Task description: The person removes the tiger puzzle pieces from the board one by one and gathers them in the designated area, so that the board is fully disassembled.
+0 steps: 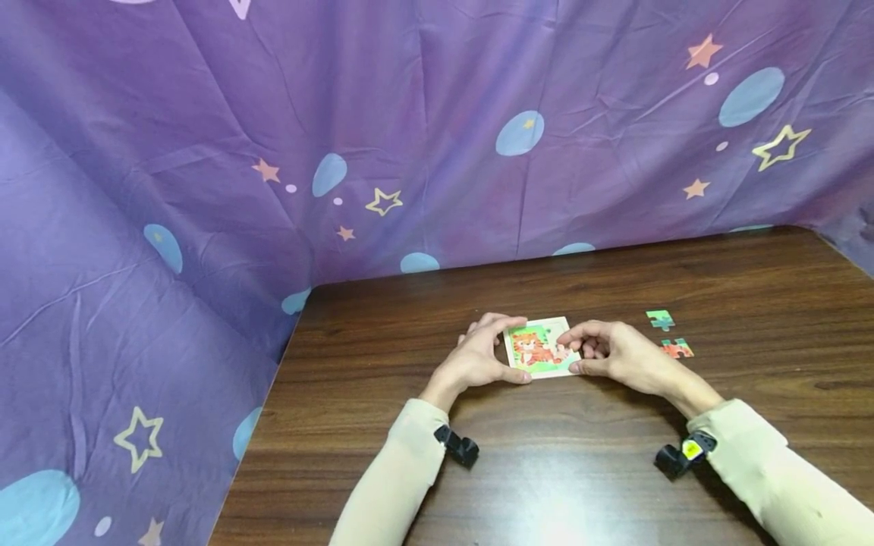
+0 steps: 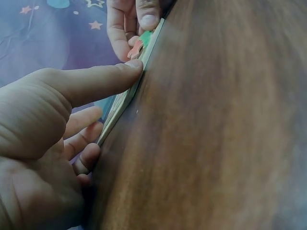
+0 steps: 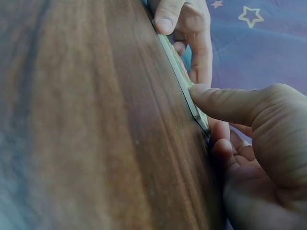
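A small square jigsaw board (image 1: 554, 322) with a pale rim lies on the table, showing an orange tiger-like animal on green. My left hand (image 1: 476, 356) holds the board's left side, thumb at the near edge and forefinger at the far edge. At the right side, my right hand (image 1: 627, 356) pinches an orange and green puzzle piece (image 2: 136, 49), which stands tilted over the board in the left wrist view. The right thumb is at the board's near right corner. Fingers partly hide the piece in the head view. The board's right part shows pale bare backing.
Two loose puzzle pieces lie right of the board, beyond the right hand: a green and teal piece (image 1: 660, 320) and an orange-red piece (image 1: 677, 348). The dark wooden table (image 1: 382, 341) ends at a purple patterned cloth (image 1: 464, 189) behind and to the left.
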### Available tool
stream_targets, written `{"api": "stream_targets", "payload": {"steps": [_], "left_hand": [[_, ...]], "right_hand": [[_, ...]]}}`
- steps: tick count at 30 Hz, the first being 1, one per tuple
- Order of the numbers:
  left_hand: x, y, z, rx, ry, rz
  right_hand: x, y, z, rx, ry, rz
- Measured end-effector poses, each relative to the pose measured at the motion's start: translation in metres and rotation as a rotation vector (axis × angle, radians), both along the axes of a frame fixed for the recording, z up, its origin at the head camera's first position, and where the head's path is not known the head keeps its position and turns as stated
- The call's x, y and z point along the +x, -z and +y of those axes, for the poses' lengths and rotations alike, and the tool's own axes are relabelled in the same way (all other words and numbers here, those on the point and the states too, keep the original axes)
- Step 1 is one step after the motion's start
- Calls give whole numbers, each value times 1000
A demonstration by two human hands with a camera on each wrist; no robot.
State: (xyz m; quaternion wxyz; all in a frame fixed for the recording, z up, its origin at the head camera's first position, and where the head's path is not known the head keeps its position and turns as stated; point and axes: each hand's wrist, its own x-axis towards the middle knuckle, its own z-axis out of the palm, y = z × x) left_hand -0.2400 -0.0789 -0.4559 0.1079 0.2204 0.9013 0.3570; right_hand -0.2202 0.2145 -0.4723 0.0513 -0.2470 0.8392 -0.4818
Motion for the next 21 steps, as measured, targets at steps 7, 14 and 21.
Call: {"api": "stream_targets", "payload": {"steps": [7, 14, 21], "left_hand": [[-1, 0, 2, -4, -16, 18], [1, 1, 2, -13, -19, 32], [2, 2, 1, -9, -12, 46]], "right_hand": [[-2, -1, 2, -32, -15, -5], [-1, -13, 12, -65, -68, -15], [5, -49, 40, -51, -26, 70]]}}
